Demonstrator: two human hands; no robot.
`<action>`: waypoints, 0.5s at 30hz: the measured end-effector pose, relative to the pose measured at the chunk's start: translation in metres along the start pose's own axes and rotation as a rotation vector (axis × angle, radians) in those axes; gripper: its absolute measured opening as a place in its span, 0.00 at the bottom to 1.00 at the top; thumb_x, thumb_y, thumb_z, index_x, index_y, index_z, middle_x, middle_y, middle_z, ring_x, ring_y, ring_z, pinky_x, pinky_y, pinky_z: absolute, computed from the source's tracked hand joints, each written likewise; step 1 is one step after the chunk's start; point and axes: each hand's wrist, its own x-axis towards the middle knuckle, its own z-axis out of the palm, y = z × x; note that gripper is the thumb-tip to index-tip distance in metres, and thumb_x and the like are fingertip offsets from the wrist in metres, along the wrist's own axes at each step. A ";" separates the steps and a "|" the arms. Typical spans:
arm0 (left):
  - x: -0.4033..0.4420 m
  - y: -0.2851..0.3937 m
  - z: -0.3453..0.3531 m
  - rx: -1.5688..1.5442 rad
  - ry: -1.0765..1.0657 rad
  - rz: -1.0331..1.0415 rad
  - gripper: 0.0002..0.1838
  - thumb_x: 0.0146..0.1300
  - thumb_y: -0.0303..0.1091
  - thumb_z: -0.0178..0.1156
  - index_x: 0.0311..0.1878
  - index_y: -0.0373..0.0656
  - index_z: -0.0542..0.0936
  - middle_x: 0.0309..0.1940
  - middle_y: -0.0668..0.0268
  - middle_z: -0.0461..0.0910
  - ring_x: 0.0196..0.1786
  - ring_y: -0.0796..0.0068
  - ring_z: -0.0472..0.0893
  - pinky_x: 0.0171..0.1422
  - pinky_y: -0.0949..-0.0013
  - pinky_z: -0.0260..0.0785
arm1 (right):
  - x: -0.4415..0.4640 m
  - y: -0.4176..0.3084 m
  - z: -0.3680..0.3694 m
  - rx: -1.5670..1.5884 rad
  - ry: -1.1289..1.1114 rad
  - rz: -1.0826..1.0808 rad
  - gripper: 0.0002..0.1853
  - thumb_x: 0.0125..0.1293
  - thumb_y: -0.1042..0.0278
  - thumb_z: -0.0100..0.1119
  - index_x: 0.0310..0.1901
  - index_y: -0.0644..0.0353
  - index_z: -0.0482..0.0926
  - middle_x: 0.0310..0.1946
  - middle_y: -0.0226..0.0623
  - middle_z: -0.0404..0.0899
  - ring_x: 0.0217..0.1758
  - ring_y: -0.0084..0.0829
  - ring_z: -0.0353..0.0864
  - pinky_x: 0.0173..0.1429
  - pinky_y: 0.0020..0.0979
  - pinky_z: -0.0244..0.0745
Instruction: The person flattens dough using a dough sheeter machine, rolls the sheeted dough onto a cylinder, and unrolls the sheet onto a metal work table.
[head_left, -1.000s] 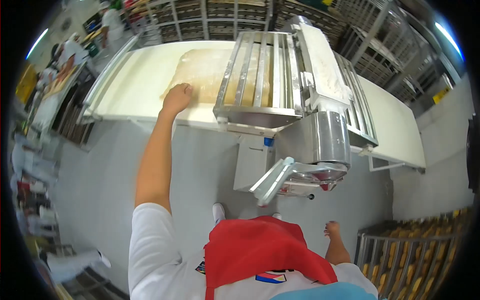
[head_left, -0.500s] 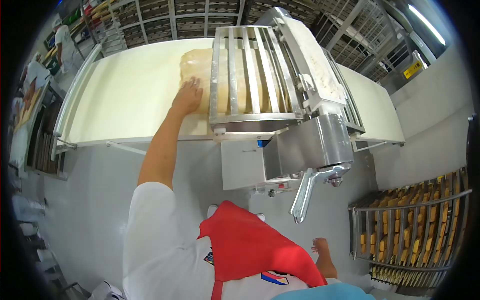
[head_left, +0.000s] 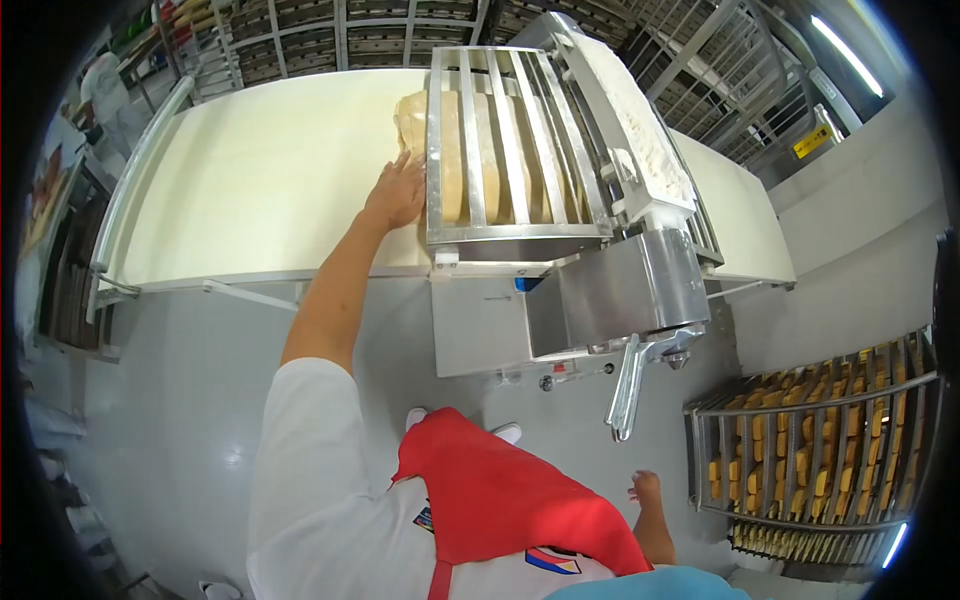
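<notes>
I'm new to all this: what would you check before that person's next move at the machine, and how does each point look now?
1. Dough on the belt: ok, it lies there, mostly beneath the barred guard.
2. Guard lowered over the dough: ok, its bars span it.
3. Left hand well away from the guard: not ok, the fingers are right at its edge; whether they touch it, I cannot tell.
4. Right hand away from the machine: ok, it hangs low by the body.
5. Belt stopped: cannot tell from this picture.
6. White powder in the long tray: ok, plenty shows.
</notes>
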 end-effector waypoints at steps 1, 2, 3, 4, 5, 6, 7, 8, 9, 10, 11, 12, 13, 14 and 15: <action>0.001 -0.001 0.004 0.015 0.012 0.016 0.26 0.71 0.38 0.39 0.70 0.40 0.67 0.74 0.56 0.60 0.78 0.48 0.53 0.79 0.43 0.46 | -0.002 0.001 -0.002 -0.001 0.004 0.000 0.22 0.66 0.67 0.53 0.61 0.62 0.72 0.41 0.44 0.81 0.31 0.38 0.86 0.26 0.39 0.82; 0.001 -0.002 0.008 0.030 0.022 0.031 0.27 0.72 0.39 0.39 0.72 0.43 0.65 0.74 0.56 0.60 0.78 0.48 0.53 0.79 0.42 0.45 | -0.003 0.001 -0.004 -0.015 0.007 0.001 0.22 0.66 0.67 0.54 0.61 0.62 0.72 0.40 0.45 0.81 0.30 0.38 0.85 0.26 0.39 0.82; 0.001 0.001 0.005 0.026 0.021 0.027 0.27 0.72 0.39 0.39 0.72 0.43 0.65 0.74 0.56 0.60 0.78 0.48 0.53 0.79 0.42 0.45 | -0.004 0.002 -0.006 -0.032 0.010 0.002 0.22 0.66 0.67 0.54 0.61 0.62 0.72 0.40 0.45 0.81 0.30 0.38 0.85 0.26 0.39 0.82; 0.001 0.004 0.002 0.056 0.012 0.020 0.27 0.72 0.40 0.39 0.72 0.45 0.64 0.74 0.57 0.60 0.78 0.50 0.52 0.80 0.44 0.45 | -0.006 0.004 -0.007 -0.039 0.011 0.002 0.22 0.66 0.67 0.54 0.61 0.62 0.72 0.40 0.45 0.81 0.30 0.38 0.85 0.26 0.39 0.82; 0.001 0.008 0.000 0.086 0.002 0.013 0.27 0.71 0.40 0.39 0.72 0.46 0.64 0.75 0.59 0.59 0.79 0.52 0.50 0.81 0.46 0.44 | -0.008 0.006 -0.005 0.000 0.035 0.013 0.19 0.66 0.68 0.55 0.58 0.62 0.75 0.38 0.44 0.82 0.29 0.36 0.86 0.25 0.36 0.82; 0.000 0.009 0.001 0.085 0.001 0.009 0.27 0.71 0.40 0.39 0.72 0.46 0.64 0.75 0.59 0.59 0.79 0.52 0.50 0.81 0.46 0.44 | -0.010 0.006 -0.004 0.042 0.059 0.023 0.16 0.66 0.68 0.56 0.54 0.62 0.78 0.36 0.43 0.83 0.28 0.35 0.86 0.23 0.34 0.81; 0.001 0.010 0.001 0.081 -0.001 0.003 0.28 0.71 0.40 0.39 0.73 0.46 0.63 0.74 0.59 0.59 0.79 0.53 0.50 0.81 0.47 0.43 | -0.011 0.004 -0.003 0.040 0.059 0.021 0.16 0.66 0.68 0.56 0.54 0.62 0.78 0.36 0.43 0.83 0.28 0.35 0.86 0.23 0.34 0.81; 0.003 0.011 0.001 0.078 -0.003 0.000 0.28 0.71 0.40 0.40 0.73 0.46 0.62 0.74 0.59 0.60 0.79 0.54 0.50 0.81 0.47 0.43 | -0.013 0.004 -0.002 0.027 0.041 0.033 0.15 0.65 0.69 0.56 0.53 0.63 0.78 0.35 0.43 0.83 0.29 0.35 0.86 0.23 0.34 0.82; 0.004 0.013 -0.001 0.079 -0.002 0.004 0.28 0.71 0.40 0.40 0.73 0.46 0.62 0.74 0.59 0.60 0.79 0.54 0.50 0.81 0.47 0.43 | -0.016 0.001 -0.001 0.013 0.023 0.044 0.15 0.65 0.69 0.56 0.51 0.63 0.79 0.34 0.42 0.83 0.29 0.35 0.86 0.24 0.34 0.82; 0.002 0.017 -0.003 0.072 -0.001 0.005 0.28 0.72 0.41 0.40 0.73 0.47 0.63 0.74 0.59 0.59 0.79 0.54 0.50 0.81 0.47 0.43 | -0.006 0.009 0.001 0.010 0.011 0.028 0.15 0.64 0.70 0.57 0.51 0.64 0.79 0.34 0.42 0.83 0.29 0.34 0.85 0.23 0.34 0.82; 0.003 0.021 -0.006 0.065 0.000 0.008 0.28 0.72 0.43 0.41 0.73 0.47 0.63 0.74 0.59 0.59 0.79 0.55 0.50 0.81 0.48 0.43 | 0.003 0.017 0.003 -0.003 0.004 -0.022 0.15 0.64 0.70 0.58 0.51 0.64 0.79 0.34 0.42 0.83 0.28 0.34 0.85 0.23 0.34 0.82; 0.004 0.022 -0.002 0.067 0.002 0.020 0.28 0.72 0.43 0.41 0.73 0.47 0.63 0.74 0.59 0.59 0.79 0.55 0.50 0.81 0.48 0.43 | 0.030 0.049 0.004 -0.064 -0.022 -0.142 0.15 0.63 0.71 0.58 0.51 0.65 0.79 0.33 0.42 0.83 0.27 0.34 0.85 0.23 0.34 0.81; 0.006 0.019 0.006 0.051 0.033 0.023 0.29 0.73 0.45 0.41 0.74 0.46 0.63 0.74 0.58 0.60 0.79 0.53 0.51 0.81 0.46 0.43 | 0.066 0.088 0.003 -0.213 -0.076 -0.360 0.15 0.63 0.72 0.59 0.51 0.65 0.79 0.33 0.42 0.83 0.26 0.34 0.84 0.22 0.33 0.81; 0.008 0.017 0.011 0.034 0.065 0.027 0.29 0.73 0.48 0.42 0.74 0.46 0.62 0.73 0.57 0.60 0.78 0.51 0.52 0.80 0.45 0.44 | 0.091 0.113 0.006 -0.319 -0.077 -0.536 0.16 0.62 0.73 0.59 0.51 0.66 0.79 0.32 0.42 0.83 0.26 0.33 0.84 0.22 0.33 0.81; 0.010 0.018 0.012 0.038 0.067 0.040 0.29 0.73 0.48 0.42 0.74 0.46 0.62 0.73 0.57 0.60 0.78 0.51 0.52 0.80 0.45 0.44 | 0.072 0.095 0.004 -0.244 -0.073 -0.441 0.17 0.61 0.73 0.60 0.52 0.66 0.78 0.32 0.43 0.83 0.25 0.33 0.84 0.22 0.33 0.81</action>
